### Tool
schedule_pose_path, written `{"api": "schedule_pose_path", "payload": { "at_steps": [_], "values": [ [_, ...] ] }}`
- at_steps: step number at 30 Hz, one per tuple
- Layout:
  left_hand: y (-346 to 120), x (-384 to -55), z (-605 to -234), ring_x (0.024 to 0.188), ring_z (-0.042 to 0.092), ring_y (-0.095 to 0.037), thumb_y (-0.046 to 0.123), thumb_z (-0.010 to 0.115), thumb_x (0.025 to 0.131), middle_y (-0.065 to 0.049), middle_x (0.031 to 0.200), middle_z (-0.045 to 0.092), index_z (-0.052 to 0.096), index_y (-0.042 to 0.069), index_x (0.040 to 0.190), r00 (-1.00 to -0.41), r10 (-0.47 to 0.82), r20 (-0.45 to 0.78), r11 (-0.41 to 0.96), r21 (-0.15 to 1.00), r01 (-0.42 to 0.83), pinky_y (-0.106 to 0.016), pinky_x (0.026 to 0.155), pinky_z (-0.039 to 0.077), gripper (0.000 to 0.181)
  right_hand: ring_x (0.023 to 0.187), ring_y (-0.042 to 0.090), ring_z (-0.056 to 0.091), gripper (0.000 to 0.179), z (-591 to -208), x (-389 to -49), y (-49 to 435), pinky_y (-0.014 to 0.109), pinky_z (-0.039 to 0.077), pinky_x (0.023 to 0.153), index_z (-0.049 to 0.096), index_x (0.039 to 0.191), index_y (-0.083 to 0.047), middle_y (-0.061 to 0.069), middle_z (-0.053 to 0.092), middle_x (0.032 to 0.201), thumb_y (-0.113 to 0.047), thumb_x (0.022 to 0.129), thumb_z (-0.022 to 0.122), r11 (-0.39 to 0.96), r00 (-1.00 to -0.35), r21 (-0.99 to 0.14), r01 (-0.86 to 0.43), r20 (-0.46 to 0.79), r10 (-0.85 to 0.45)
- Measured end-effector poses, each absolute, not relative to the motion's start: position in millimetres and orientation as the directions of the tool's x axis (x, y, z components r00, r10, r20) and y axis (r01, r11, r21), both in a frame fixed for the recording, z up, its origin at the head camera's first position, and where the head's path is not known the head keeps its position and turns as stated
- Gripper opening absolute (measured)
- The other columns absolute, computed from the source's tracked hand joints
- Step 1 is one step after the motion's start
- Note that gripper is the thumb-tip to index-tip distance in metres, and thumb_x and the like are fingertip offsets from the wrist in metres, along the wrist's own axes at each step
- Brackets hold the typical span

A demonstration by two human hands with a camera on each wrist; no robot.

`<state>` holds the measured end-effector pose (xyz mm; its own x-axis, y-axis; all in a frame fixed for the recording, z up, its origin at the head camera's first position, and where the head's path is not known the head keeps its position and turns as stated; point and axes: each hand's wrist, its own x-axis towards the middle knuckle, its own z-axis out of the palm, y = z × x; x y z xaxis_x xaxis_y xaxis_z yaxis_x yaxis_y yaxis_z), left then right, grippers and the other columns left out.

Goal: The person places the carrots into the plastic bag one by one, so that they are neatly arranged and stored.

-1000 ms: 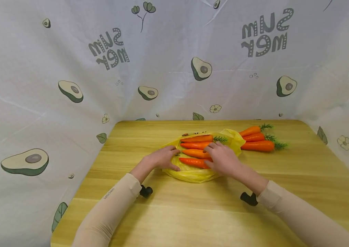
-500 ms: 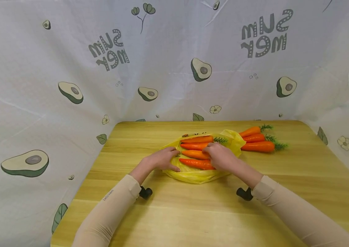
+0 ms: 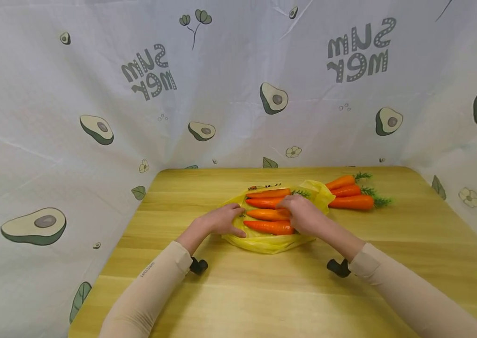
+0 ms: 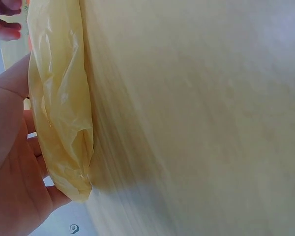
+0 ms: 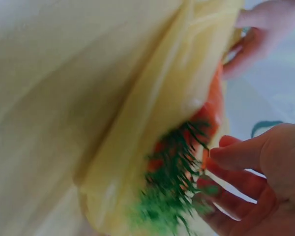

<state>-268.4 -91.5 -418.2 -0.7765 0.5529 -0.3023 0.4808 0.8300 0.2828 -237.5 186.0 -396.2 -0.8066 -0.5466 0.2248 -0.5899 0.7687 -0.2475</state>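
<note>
Bag, yellow, one: on the tabletop, taken as clock centre in the head view.
Bagged carrots, four: side by side inside, tips toward 9 o'clock.
Loose carrots, three: between 2 and 3 o'clock, tips hidden by the bag's edge.
Left hand: 9 o'clock, thumb and fingers spread at the bag's edge, grasping no carrot.
Right hand: 3 o'clock, fingers bent over the carrots; cannot tell whether they grasp one.
Change: right fingers off the nearest carrot, more of it bared; presumably left lying as placed.
Writing: "SUMMER", mirrored, twice on the cloth, toward 10–11 and 1 o'clock; sleeve lettering illegible.
</note>
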Motion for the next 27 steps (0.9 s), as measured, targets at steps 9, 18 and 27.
{"api": "schedule_pose_path", "payload": {
  "at_steps": [9, 18, 27],
  "values": [
    [-95, -270, -419, 0.151, 0.029, -0.028, 0.053, 0.064, 0.095, -0.011, 0.165, 0.027, 0.035, 0.017, 0.158, -0.771, 0.565, -0.295, 0.818, 0.321, 0.477, -0.045, 0.121, 0.031, 0.078, 0.12, 0.041, 0.059, 0.034, -366, -234, 212, 0.057, 0.052, 0.096, 0.071, 0.121, -0.007, 0.017, 0.068, 0.125, -0.005, 0.087, 0.075, 0.833, -0.85, -0.228, -0.505, 0.299, -0.434],
    [-94, -270, -421, 0.151, 0.03, -0.028, 0.044, 0.067, 0.096, -0.01, 0.165, 0.028, 0.036, 0.018, 0.158, -0.782, 0.55, -0.293, 0.829, 0.304, 0.469, -0.045, 0.121, 0.031, 0.075, 0.123, 0.044, 0.054, 0.039, -346, -241, 245, 0.061, 0.051, 0.09, 0.067, 0.128, -0.008, 0.022, 0.061, 0.135, -0.015, 0.09, 0.074, 0.882, -0.891, -0.231, -0.41, 0.31, -0.332],
    [-92, -271, -419, 0.15, 0.032, -0.028, 0.044, 0.073, 0.092, -0.01, 0.163, 0.032, 0.039, 0.016, 0.156, -0.797, 0.542, -0.267, 0.837, 0.259, 0.483, -0.045, 0.12, 0.034, 0.078, 0.117, 0.048, 0.058, 0.048, -341, -253, 277, 0.066, 0.045, 0.098, 0.061, 0.136, -0.007, 0.027, 0.055, 0.142, -0.017, 0.09, 0.073, 0.896, -0.943, -0.32, -0.308, 0.227, -0.244]
  ]
}}
